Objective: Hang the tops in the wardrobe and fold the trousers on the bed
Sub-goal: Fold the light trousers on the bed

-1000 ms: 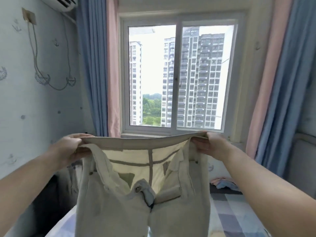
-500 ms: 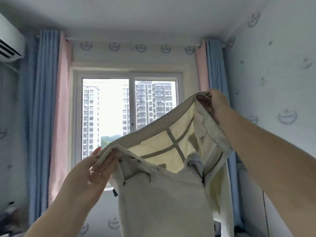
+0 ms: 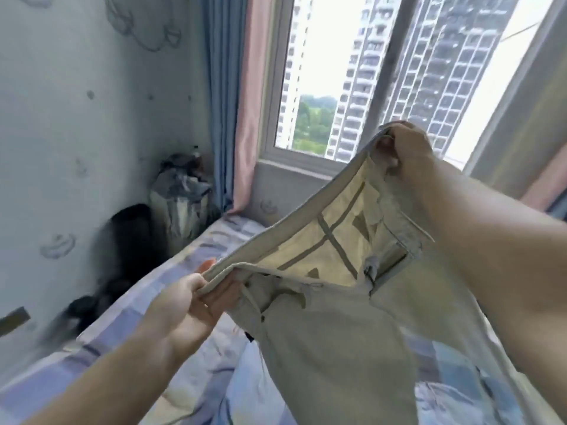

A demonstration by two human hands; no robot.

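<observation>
Up front and center, a pair of pale beige trousers [image 3: 325, 342] hangs in the air above the bed [image 3: 196, 372], held by the waistband at both ends. Left hand [image 3: 187, 305] sits around 8 o'clock in the view, thumb on top and fingers underneath, pinching the low end of the waistband. Right hand [image 3: 405, 154] is way higher, up around 1 o'clock, fingers curled tight over the other end, so the waistband runs on a steep diagonal between them. Waist is pulled open enough that you can see the cream lining inside with grey seam tape crossing it, plus the fly and button area near the middle. Legs just droop straight down toward 6 o'clock and run off the bottom edge, so can't tell if the hems touch the bedding or not. Bed has a blue, lilac and white checked cover, kinda rumpled. Over at 10 o'clock, wedged in the corner beside the bed, there's a tall stuffed bag [image 3: 181, 194] with something dark [image 3: 122, 240] next to it, too blurry to say what. Blue and pink curtain [image 3: 233, 102] hangs at 11 o'clock beside the window [image 3: 368, 78], with high-rise blocks and some trees outside. Wall on the left has pale wallpaper [image 3: 76, 118] with little grey doodle motifs.
</observation>
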